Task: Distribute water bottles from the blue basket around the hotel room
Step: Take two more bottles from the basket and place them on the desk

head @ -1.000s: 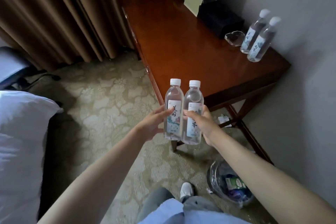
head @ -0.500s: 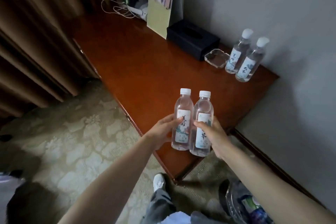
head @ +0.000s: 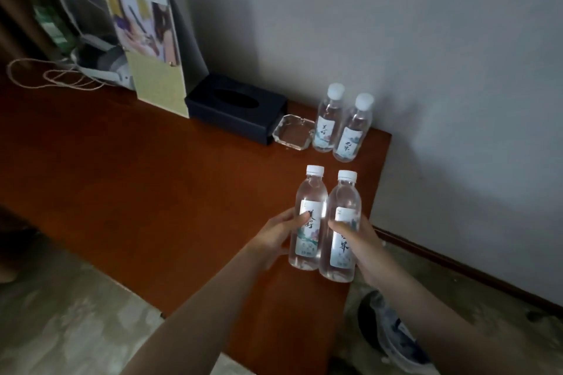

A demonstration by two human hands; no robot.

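Observation:
I hold two clear water bottles with white caps upright, side by side, over the near right end of the reddish wooden desk (head: pixel 128 179). My left hand (head: pixel 275 237) grips the left bottle (head: pixel 309 202) and my right hand (head: pixel 362 240) grips the right bottle (head: pixel 344 207). Whether their bases touch the desk I cannot tell. Two more bottles of the same kind (head: pixel 327 120) (head: pixel 352 131) stand against the wall at the desk's far right corner. The blue basket is out of view.
A glass ashtray (head: pixel 292 132) and a black tissue box (head: pixel 234 108) sit left of the far bottles. A standing brochure (head: pixel 146 39), a kettle and cords crowd the desk's back left. A lined waste bin (head: pixel 393 332) stands on the carpet beside the desk's right edge.
I have stepped closer to the desk and both hands have carried the two bottles forward over its right end, nearer the pair by the wall. The view has swung towards the wall.

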